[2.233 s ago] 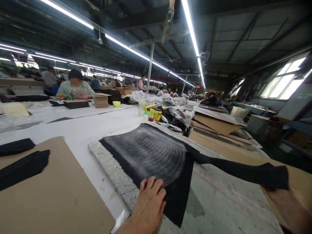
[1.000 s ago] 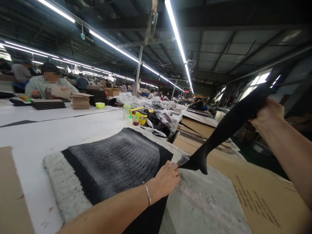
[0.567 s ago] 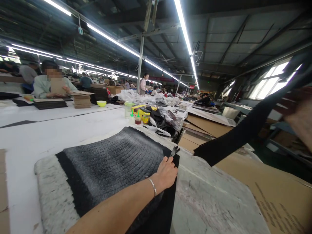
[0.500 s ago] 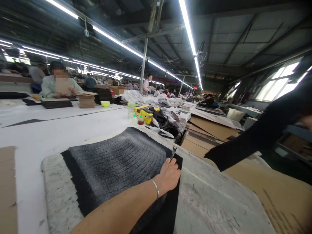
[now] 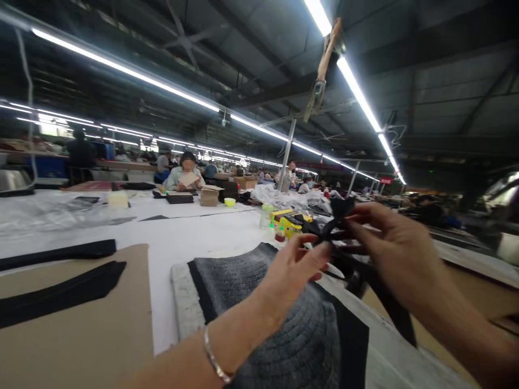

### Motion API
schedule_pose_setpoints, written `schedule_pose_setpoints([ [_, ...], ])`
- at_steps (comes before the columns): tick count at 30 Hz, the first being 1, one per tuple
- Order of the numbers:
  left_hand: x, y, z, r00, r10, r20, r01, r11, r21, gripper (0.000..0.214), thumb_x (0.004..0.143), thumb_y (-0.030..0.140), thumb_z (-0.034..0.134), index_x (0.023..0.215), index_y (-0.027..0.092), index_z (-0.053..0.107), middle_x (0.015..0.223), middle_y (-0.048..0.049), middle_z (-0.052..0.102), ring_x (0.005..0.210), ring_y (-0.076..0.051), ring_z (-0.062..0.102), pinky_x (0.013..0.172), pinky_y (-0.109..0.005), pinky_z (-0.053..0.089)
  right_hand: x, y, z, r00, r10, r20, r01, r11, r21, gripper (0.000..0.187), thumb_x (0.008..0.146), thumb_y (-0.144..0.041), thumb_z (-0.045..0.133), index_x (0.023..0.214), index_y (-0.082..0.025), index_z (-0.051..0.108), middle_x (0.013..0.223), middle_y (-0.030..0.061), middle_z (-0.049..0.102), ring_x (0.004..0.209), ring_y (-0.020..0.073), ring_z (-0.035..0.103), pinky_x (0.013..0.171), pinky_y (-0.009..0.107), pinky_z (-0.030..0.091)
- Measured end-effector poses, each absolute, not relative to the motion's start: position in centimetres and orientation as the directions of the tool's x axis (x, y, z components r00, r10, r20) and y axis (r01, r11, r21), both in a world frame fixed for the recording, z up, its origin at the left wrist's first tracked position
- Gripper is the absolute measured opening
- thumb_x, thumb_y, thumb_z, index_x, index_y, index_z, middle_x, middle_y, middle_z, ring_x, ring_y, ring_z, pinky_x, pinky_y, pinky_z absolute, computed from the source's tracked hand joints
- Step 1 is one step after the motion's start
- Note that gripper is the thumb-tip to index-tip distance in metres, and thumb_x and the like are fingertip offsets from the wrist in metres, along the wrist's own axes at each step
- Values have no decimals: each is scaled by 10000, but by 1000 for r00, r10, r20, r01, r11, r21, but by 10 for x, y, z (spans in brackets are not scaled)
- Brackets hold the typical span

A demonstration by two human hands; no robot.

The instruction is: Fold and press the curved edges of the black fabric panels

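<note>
Both my hands are raised in front of me over the table. My right hand [image 5: 389, 243] pinches the end of a long black fabric strip [image 5: 338, 213], and the rest of the strip hangs down below that hand. My left hand [image 5: 294, 270] meets it from the left, its fingertips closed on the same end. Below them a dark grey ribbed fabric piece [image 5: 275, 319] lies on a pale felt pad [image 5: 182, 302].
A brown cardboard sheet [image 5: 89, 335] at the left carries black fabric strips [image 5: 60, 294]. Bottles and a yellow box [image 5: 290, 224] stand behind the pad. More cardboard lies at the right. Other people sit at the far tables.
My left hand has lifted off the ribbed piece and my right hand has brought the strip's end in front of me, where both hands now hold it. The camera has swung left.
</note>
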State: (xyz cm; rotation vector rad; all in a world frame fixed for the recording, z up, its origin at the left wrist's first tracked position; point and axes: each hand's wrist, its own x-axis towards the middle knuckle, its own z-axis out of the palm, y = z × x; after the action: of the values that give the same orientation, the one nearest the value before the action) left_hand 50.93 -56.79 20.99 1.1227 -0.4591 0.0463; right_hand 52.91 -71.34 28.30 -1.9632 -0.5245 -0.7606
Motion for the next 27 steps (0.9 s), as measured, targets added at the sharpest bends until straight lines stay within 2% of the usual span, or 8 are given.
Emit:
schedule_pose_setpoints([
  [2,474,-519,222,936,-96,340,-262,456,850,567,774,634,601,1134,196,568,1059,-71,649,1038,-252,588,841,-354,476,518,-660,267,704,190,684,689,-414,-595,182,844,-235,550,997,-211,645,837,34,674,626,155,645,547,275,522],
  [4,440,-475,222,959,12,283,-261,427,865,571,776,663,571,1099,193,588,1078,-70,650,1069,-269,579,832,-361,488,503,-608,251,624,325,711,771,-402,-493,196,841,-222,514,990,-231,641,840,24,674,678,170,650,584,284,515],
  [9,366,-368,189,895,417,161,-251,171,953,490,616,311,739,1057,136,616,944,-61,689,995,-285,604,810,-354,487,446,-480,209,482,602,636,874,-277,-400,284,841,-130,412,1028,-235,599,944,37,652,845,194,633,759,334,503],
  [12,312,-298,152,817,571,80,-162,94,982,420,568,205,681,977,110,668,897,-53,708,984,-289,610,860,-354,460,403,-406,166,403,732,549,871,-124,-475,345,837,-86,404,1101,-223,579,1032,68,624,931,212,619,864,375,483],
  [16,220,-218,86,761,626,-171,39,219,975,490,554,208,657,1030,97,680,883,-59,725,891,-257,647,810,-323,463,346,-328,92,288,834,471,740,118,-662,427,806,-56,435,1170,-243,556,1068,49,632,968,187,615,859,330,508],
  [19,154,-177,39,643,679,-353,214,283,935,398,556,244,646,924,98,684,751,-47,711,722,-220,650,687,-296,468,312,-302,44,268,869,416,665,145,-733,425,823,-72,425,1198,-231,546,1011,50,643,887,163,641,773,278,538],
  [22,103,-151,9,529,736,-423,267,329,906,286,556,255,637,804,114,651,700,-36,688,648,-198,628,630,-285,464,303,-311,8,230,896,380,658,144,-739,308,898,-154,399,1083,-244,628,1036,74,633,931,192,638,828,322,524],
  [27,60,-119,-2,508,769,-388,261,292,920,333,540,205,657,862,124,635,760,-28,688,733,-197,644,656,-265,484,340,-351,-54,123,872,473,947,39,-318,287,838,-366,553,1093,-323,677,1023,65,686,881,266,680,696,371,573],
])
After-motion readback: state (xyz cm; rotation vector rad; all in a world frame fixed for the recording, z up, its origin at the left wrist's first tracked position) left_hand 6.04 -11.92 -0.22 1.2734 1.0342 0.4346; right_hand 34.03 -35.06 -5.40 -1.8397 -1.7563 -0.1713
